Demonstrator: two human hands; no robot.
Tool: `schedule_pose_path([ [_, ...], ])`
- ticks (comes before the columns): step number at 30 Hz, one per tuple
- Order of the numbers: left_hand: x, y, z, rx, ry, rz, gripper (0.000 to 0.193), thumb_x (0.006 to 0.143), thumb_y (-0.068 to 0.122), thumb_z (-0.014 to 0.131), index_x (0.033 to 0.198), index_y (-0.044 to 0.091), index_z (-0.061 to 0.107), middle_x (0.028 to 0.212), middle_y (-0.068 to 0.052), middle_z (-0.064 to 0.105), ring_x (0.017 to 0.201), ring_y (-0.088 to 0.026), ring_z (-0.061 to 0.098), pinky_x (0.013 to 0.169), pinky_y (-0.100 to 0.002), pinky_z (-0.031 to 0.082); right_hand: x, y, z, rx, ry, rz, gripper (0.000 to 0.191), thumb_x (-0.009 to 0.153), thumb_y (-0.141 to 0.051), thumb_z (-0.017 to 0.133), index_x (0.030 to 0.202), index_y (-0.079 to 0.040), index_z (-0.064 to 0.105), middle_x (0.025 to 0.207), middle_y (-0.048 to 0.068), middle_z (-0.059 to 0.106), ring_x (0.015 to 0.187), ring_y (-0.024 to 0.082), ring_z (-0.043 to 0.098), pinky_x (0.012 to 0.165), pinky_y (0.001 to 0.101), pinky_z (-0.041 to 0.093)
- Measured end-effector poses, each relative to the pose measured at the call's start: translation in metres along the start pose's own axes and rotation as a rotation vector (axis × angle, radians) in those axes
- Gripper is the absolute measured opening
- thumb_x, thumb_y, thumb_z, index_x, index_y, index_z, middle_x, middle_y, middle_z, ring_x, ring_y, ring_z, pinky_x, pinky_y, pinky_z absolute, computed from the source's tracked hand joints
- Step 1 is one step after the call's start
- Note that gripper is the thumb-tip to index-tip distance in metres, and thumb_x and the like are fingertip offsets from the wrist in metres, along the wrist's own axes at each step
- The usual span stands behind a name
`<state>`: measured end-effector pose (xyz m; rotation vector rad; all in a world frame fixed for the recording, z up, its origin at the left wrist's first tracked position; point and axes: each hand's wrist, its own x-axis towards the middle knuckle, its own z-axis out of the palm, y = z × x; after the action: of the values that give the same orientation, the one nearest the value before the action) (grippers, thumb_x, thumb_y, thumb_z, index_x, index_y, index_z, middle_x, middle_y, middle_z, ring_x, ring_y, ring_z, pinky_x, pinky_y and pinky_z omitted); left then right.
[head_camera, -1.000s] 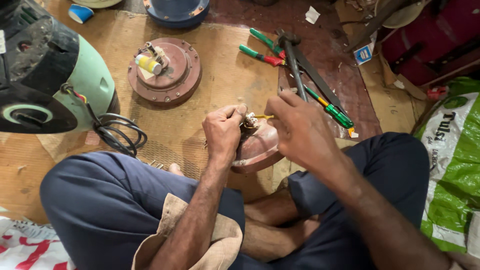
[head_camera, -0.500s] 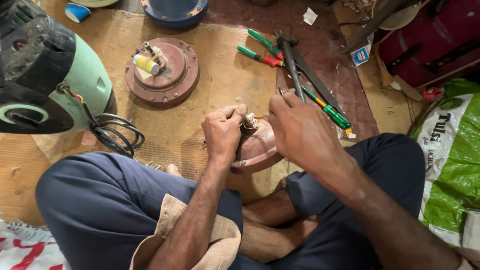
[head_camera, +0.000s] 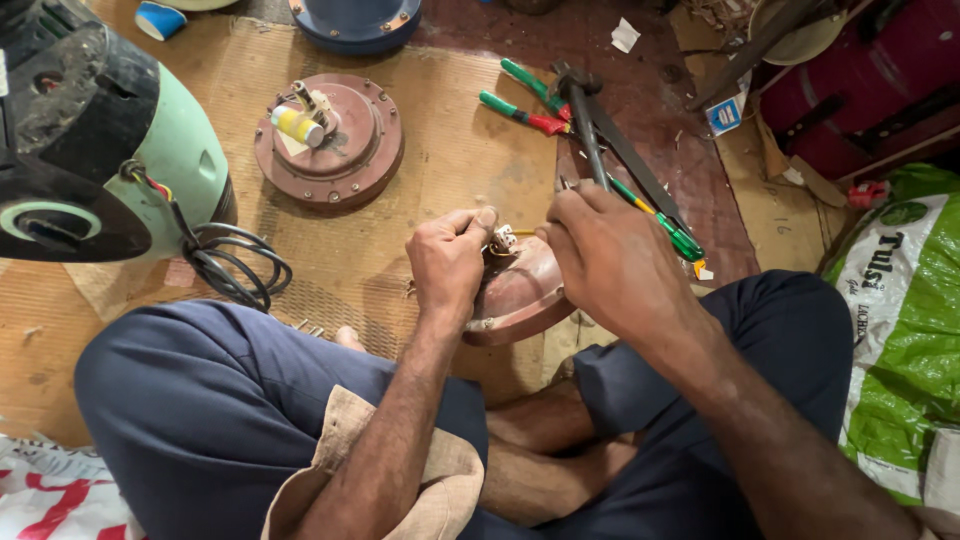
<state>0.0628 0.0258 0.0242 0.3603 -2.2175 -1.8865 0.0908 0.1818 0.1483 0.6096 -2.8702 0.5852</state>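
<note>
I sit cross-legged on a woven mat. A brown round metal cover rests tilted on my lap. My left hand grips its upper left rim, thumb up by a small white connector with thin wires at the top of the cover. My right hand is closed over the cover's upper right side, with its fingertips pinching at that connector. The cover's far edge is hidden under both hands.
A second brown round cover with a yellow cylinder lies ahead on the mat. A mint-green and black fan motor housing with a coiled black cable stands left. Green-handled pliers, a hammer and a screwdriver lie ahead right. A green sack sits right.
Both hands stay on the cover by the connector, with only small finger shifts. The camera has tilted slightly.
</note>
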Motion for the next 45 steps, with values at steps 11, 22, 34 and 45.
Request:
schedule_pose_path([
  [11,0.0003,0.0005,-0.0010,0.003,-0.004,-0.063,0.020,0.087,0.023,0.076,0.093,0.005,0.081,0.069,-0.006,0.075,0.063,-0.008,0.064,0.060,-0.030,0.052,0.0012,-0.0027,0.0014,0.019,0.022,0.028,0.015,0.100,-0.015,0.070,0.105,-0.003,0.063,0.102,0.015,0.060,0.089,0.040,0.064,0.075,0.0505,0.050],
  [22,0.0000,0.0007,-0.0014,-0.005,-0.012,-0.063,0.020,0.087,0.023,0.076,0.094,0.005,0.080,0.068,-0.006,0.075,0.063,-0.008,0.064,0.060,-0.030,0.052,-0.0021,-0.0033,-0.0019,0.069,0.025,0.013,0.015,0.096,-0.012,0.069,0.107,-0.004,0.063,0.100,0.016,0.060,0.089,0.041,0.063,0.073,0.0509,0.049],
  [34,0.0004,0.0018,-0.0013,-0.045,-0.008,-0.093,0.019,0.087,0.021,0.076,0.094,0.004,0.081,0.067,-0.003,0.074,0.062,-0.006,0.062,0.059,-0.029,0.052,-0.0020,-0.0023,-0.0006,0.048,0.035,-0.038,0.019,0.092,-0.016,0.072,0.106,-0.005,0.065,0.099,0.015,0.060,0.087,0.038,0.063,0.071,0.0491,0.050],
  [45,0.0009,-0.0001,-0.0009,-0.074,-0.019,-0.101,0.019,0.088,0.021,0.076,0.093,0.003,0.081,0.067,-0.002,0.073,0.062,-0.006,0.061,0.058,-0.029,0.051,-0.0025,-0.0002,0.0018,0.009,0.036,-0.059,0.017,0.089,-0.015,0.072,0.106,-0.009,0.070,0.096,0.013,0.061,0.087,0.037,0.064,0.072,0.0497,0.050],
])
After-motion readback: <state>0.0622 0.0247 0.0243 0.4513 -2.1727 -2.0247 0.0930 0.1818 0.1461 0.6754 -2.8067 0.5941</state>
